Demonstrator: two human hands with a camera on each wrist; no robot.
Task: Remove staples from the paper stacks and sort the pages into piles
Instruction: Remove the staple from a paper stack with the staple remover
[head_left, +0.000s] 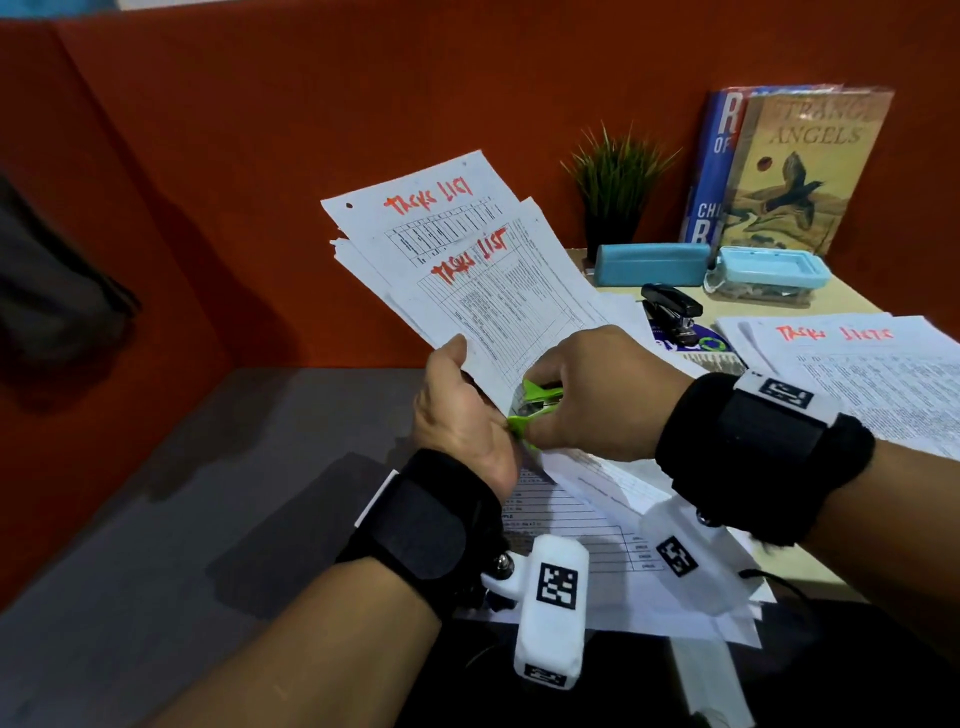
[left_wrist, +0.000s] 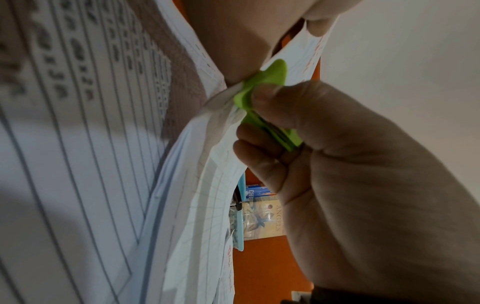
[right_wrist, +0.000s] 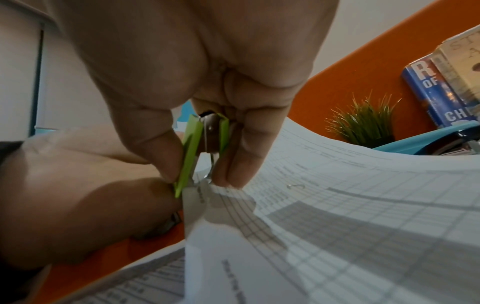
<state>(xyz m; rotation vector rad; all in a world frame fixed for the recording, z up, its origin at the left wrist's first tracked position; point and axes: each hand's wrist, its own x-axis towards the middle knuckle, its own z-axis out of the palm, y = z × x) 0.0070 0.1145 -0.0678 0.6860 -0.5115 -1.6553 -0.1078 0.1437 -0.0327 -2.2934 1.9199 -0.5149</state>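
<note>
Papers (head_left: 597, 525) lie nearest on the desk edge, half hidden under both wrists. Above them the right hand (head_left: 597, 395) pinches a green staple remover (head_left: 530, 408) between thumb and fingers, its metal claws pressed together at the lower corner of a "Tasks List" stack (head_left: 467, 260) — the left hand (head_left: 457, 410) grips that corner, stack fanning up and away leftward. No staple is discernible. Farther right lie another paper pile (head_left: 857, 374), a black stapler (head_left: 670, 306) and two books (head_left: 795, 166).

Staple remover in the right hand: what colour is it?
Lime green with silver metal inside, pinched by the right hand; the staple remover shows best in the right wrist view.
</note>
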